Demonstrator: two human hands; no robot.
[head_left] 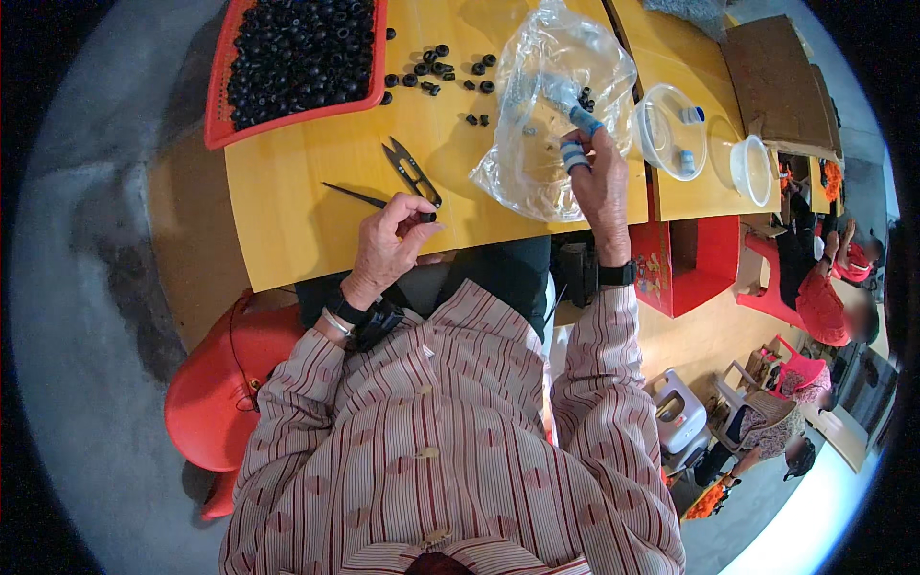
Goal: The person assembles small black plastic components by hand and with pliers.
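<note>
Between the thumb and fingers of my left hand [388, 247] is a small black ring-shaped part [427, 218], held near the table's front edge. Taped fingers of my right hand [602, 187] reach over a clear plastic bag [517, 158], thumb and forefinger apart; I see nothing between them. A few black pieces [586, 100] show at the bag, just past the forefinger. Thread snips [412, 172] lie beyond my left hand, blades spread. Beside them is a thin, dark, pointed tool [353, 195], partly covered by that hand.
A red basket [218, 105] heaped with black parts stands at the far left of the yellow table [297, 206]. Several loose black parts [423, 69] lie right of it. Two clear plastic tubs [642, 134] [750, 171] stand at the right. A red stool [216, 393] is at my left.
</note>
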